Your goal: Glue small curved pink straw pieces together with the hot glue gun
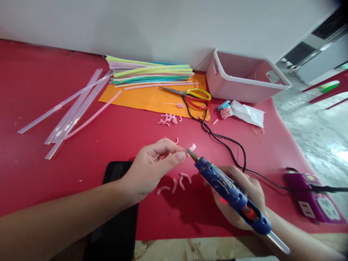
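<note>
My left hand [154, 163] is closed in a pinch, thumb against forefinger, on a short pink pipe cleaner piece [193, 147] mostly hidden by the fingertips and the nozzle. Wrapped in my right hand [252, 192] is a blue hot glue gun [225, 185], its tip touching or very near those fingertips. A clear glue stick [278, 242] sticks out of its back end. Below the pinch, several curved pink pipe cleaner pieces [174, 185] lie on the red table [152, 224]. A small heap of pink pieces [169, 119] sits farther back.
Pipe cleaners [152, 70] and scissors [187, 95] lie on orange card [130, 101]. Glue sticks [78, 108] lie left, a black phone [114, 217] under my left forearm. A pink bin [244, 85], pink flower [226, 112], black cord [231, 141] and purple power strip [312, 199] are right.
</note>
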Demonstrator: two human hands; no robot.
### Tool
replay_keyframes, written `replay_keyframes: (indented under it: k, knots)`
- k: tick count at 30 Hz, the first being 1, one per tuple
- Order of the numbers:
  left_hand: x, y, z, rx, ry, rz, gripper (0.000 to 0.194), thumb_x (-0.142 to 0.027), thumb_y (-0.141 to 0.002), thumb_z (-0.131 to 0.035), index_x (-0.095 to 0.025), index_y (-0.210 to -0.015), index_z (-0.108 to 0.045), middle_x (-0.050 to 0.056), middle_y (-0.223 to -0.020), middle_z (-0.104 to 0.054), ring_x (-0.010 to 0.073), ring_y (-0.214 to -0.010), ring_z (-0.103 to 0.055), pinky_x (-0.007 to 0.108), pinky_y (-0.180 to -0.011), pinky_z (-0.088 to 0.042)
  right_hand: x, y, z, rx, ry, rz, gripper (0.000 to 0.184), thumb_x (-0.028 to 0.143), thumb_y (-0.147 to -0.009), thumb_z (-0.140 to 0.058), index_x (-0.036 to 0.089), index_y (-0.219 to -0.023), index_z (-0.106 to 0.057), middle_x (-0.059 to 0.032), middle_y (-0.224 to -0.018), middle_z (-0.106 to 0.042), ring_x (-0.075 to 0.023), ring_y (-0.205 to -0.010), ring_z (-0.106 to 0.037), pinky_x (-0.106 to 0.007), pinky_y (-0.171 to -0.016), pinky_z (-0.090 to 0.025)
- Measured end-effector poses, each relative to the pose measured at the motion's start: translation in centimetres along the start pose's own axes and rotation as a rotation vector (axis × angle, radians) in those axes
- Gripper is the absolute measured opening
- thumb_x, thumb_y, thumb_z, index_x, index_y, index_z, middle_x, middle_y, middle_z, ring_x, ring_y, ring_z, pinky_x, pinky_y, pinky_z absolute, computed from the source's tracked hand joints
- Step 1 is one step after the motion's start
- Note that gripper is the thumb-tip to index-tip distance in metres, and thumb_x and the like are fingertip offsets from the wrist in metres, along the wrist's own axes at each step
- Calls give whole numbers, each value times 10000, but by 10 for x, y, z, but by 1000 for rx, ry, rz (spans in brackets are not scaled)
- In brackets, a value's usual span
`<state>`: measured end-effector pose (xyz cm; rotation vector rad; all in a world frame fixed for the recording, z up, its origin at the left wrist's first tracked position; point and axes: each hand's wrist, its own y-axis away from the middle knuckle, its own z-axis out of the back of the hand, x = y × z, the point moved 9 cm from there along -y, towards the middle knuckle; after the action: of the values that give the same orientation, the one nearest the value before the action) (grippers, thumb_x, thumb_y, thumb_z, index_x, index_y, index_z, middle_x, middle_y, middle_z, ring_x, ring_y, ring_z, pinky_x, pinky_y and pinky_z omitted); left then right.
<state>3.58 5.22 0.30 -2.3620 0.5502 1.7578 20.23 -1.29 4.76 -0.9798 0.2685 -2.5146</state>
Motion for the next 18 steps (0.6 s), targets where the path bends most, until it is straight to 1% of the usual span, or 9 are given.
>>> replay_keyframes:
  k: [2,9,14,18]
  knots:
    - [0,0,0,-1,3,3,152,-236,-904,-729,-221,-756,-760,-36,-752,-544,108,-693,-439,261,-731,-370,-1,0,0,-12,-10,7,228,187,-804,-602,263,-1006,-528,63,-639,-644,-79,-353,-483,-217,-378,-397]
    - [0,0,-1,8,4,-1,156,-220,-913,-722,-234,-763,-765,-44,-745,-533,101,-705,-442,249,-729,-366,-2,4,-1,-40,-41,37,202,196,-816,-603,242,-1007,-556,50,-666,-644,-74,-381,-483,-217,-399,-398]
    - [0,1,-1,8,5,2,164,-213,-914,-718,-240,-759,-764,-46,-748,-529,100,-700,-432,248,-724,-363,-5,6,-2,-10,-6,-9,168,231,-842,-597,242,-1006,-563,49,-665,-639,-84,-398,-497,-231,-413,-410]
    - [0,0,-2,13,9,2,164,-225,-913,-722,-232,-754,-761,-45,-746,-528,100,-696,-426,247,-722,-367,-4,5,-1,-30,-21,20,174,229,-827,-607,241,-995,-564,58,-649,-625,-75,-397,-489,-221,-411,-398]
